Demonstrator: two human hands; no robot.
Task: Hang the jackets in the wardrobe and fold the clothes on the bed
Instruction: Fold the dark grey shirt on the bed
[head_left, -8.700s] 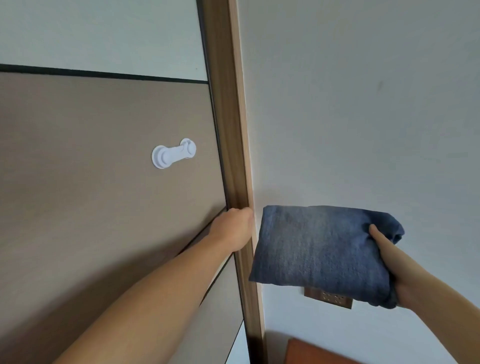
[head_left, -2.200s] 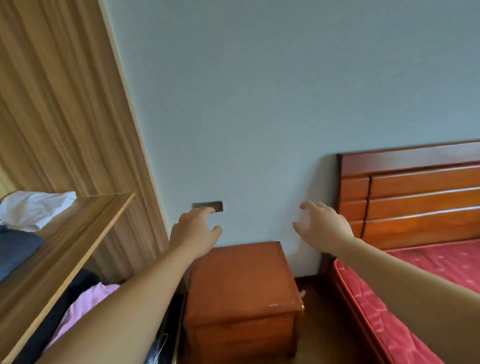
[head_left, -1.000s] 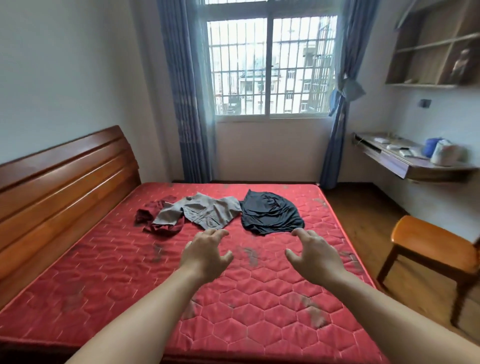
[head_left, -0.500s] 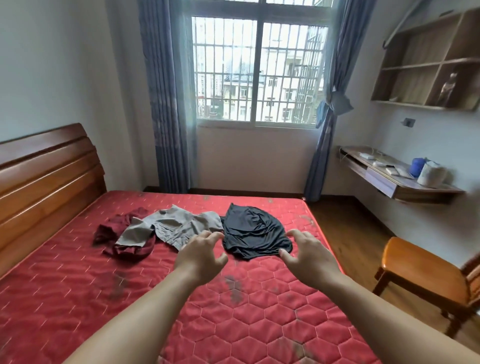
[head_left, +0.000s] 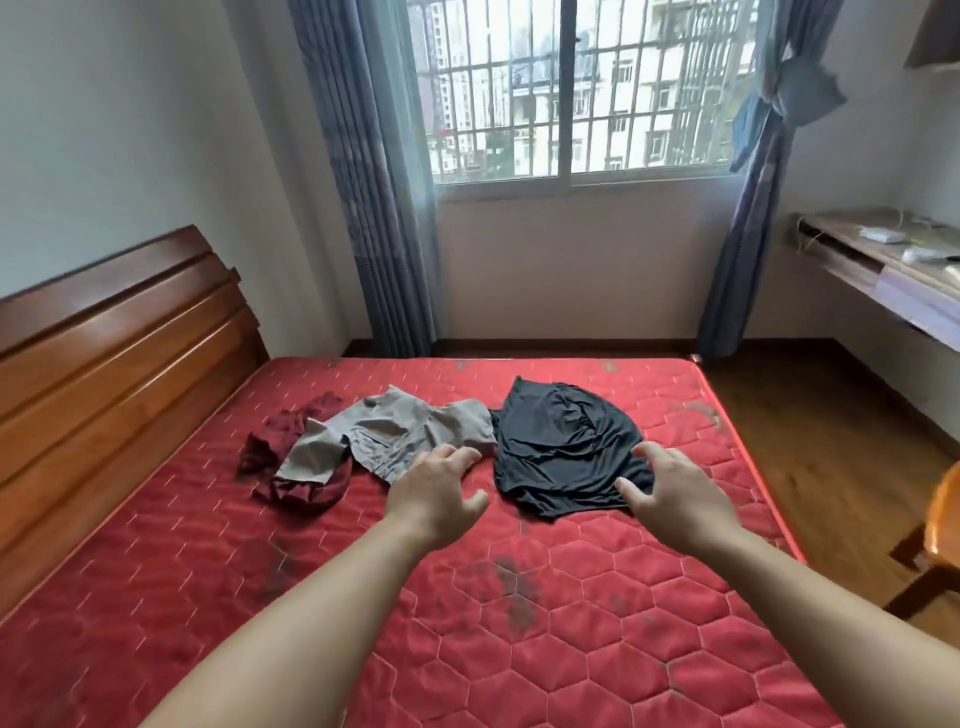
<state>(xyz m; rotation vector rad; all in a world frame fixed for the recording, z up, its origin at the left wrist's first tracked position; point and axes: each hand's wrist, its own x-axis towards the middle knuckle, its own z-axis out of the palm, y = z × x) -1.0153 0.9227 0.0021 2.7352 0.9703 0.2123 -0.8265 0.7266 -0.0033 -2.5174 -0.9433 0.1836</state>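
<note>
Both arms reach out over the bed (head_left: 597, 649), and neither hand grasps anything — the left hand (head_left: 436, 493) and right hand (head_left: 675, 499) hang with fingers loosely spread above the red mattress. Three crumpled garments lie unfolded in a row toward the far side: a maroon cloth (head_left: 291, 452) partly under grey shorts (head_left: 395, 431), and a black top (head_left: 561, 447) just beside them. The right hand's fingertips overlap the black top's near edge — contact cannot be told.
</note>
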